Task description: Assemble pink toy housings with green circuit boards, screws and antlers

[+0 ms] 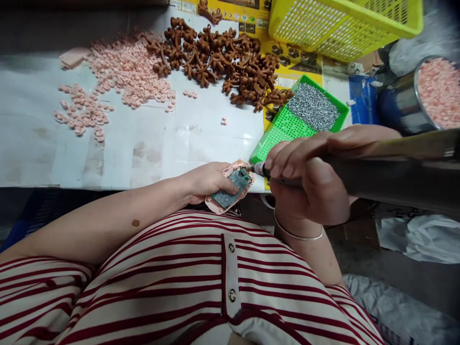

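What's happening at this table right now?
A person's left hand holds a pink shell with a circuit board in it. The right hand grips what looks like a screwdriver, its tip at the board's far end. On the table lie pink parts and brown parts; a green basket holds small metal pieces.

Circuit board (224, 196): we are holding one
Power driver (398, 172): one
Baskets (283, 127): we are counting two
Shirt buttons (232, 294): two

Head view: from my own head, facing forward and down
My striped shirt (172, 287): nearest, bottom
Left hand (210, 182), right hand (316, 196): close, mid-height
White tabletop (201, 143): farther off
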A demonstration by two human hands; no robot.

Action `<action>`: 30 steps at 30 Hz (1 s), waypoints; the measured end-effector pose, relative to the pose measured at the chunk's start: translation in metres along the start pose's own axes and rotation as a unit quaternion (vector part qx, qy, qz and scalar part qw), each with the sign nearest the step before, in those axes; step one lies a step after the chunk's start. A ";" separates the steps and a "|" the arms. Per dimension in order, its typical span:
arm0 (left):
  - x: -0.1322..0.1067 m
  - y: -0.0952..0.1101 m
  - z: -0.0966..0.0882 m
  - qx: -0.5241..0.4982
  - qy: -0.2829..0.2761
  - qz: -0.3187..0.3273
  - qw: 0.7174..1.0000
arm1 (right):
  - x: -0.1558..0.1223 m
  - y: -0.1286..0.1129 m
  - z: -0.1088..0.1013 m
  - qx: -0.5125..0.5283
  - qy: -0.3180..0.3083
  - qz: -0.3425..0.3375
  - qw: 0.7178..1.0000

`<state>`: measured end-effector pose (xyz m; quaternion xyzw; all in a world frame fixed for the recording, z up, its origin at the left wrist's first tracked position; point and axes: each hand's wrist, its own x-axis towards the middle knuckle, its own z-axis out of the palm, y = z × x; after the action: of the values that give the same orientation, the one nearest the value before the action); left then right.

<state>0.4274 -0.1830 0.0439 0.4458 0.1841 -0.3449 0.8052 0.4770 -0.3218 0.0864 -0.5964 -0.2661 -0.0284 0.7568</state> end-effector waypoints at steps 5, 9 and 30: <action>-0.001 -0.002 -0.003 -0.006 0.012 -0.003 1.000 | 0.008 -0.014 -0.017 0.001 0.055 -0.140 0.989; -0.001 -0.003 -0.004 -0.041 0.031 0.046 0.998 | 0.013 -0.001 -0.055 -0.101 0.128 -0.192 0.968; -0.001 -0.002 0.002 -0.071 0.076 0.076 0.992 | 0.008 0.052 -0.095 -0.066 0.217 -0.201 0.953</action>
<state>0.4250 -0.1848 0.0438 0.4249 0.2343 -0.2342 0.8424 0.5377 -0.3920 0.0299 -0.5584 -0.2072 -0.3260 0.7342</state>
